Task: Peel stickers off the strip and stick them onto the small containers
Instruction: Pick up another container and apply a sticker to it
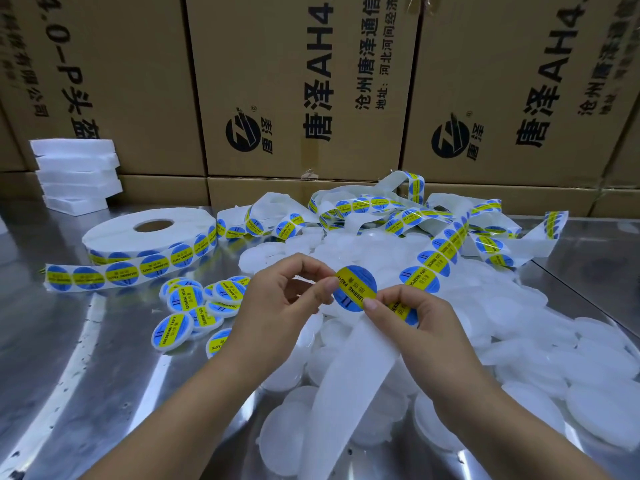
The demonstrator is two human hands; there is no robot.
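Note:
A round blue sticker with a yellow band (356, 287) is lifted off the white backing strip (349, 379) at the middle of the view. My left hand (277, 306) pinches the sticker's left edge between thumb and forefinger. My right hand (412, 313) grips the strip just below and right of the sticker, where another sticker sits under the fingers. The strip runs up and right (440, 251) to a tangle at the back. Several plain white round containers (533, 344) lie heaped under and to the right of my hands. Several labelled containers (194, 306) lie to the left.
A big sticker roll (149, 237) lies flat at the left on the shiny metal table (69, 358), its tail (97, 277) trailing forward. White foam blocks (76, 174) are stacked at the back left. Cardboard boxes (301, 88) wall off the back.

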